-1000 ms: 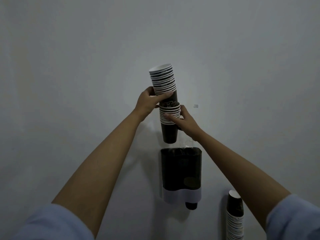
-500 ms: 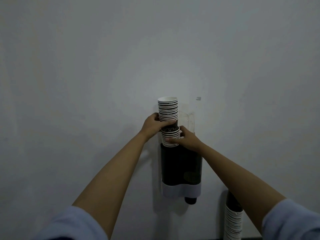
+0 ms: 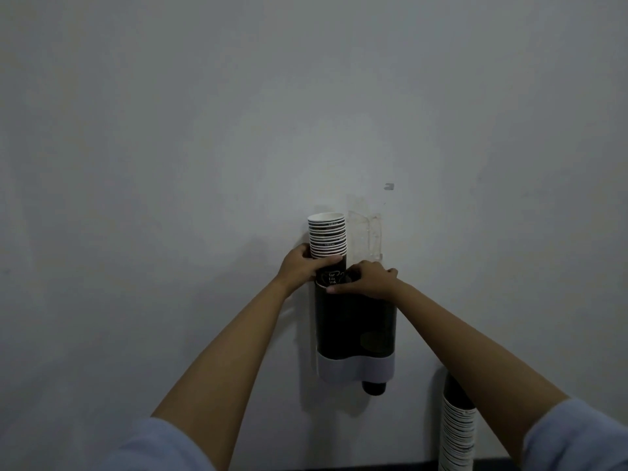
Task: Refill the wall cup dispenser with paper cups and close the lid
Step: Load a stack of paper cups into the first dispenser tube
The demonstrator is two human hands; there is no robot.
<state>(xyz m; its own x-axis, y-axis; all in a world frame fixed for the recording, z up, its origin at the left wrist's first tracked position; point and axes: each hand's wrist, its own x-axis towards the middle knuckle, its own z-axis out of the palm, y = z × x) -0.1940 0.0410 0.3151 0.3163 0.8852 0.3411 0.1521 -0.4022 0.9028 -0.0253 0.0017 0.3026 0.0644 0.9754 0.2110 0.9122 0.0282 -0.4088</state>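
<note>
Spare cup stack [image 3: 457, 433] cut off by bottom edge.

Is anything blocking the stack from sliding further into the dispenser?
Nothing visible does. The cup stack already enters the dispenser top, held by the left hand; the clear lid stands flipped up beside it. The dark interior is unreadable.

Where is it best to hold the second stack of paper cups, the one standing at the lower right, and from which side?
Hold the spare cup stack around its upper dark part, just above the white rims. The stack stands upright beside the wall, so the hand should probably come from the front, with the fingers wrapping the round side. The right hand is nearer to it, but it is now at the dispenser.
</note>
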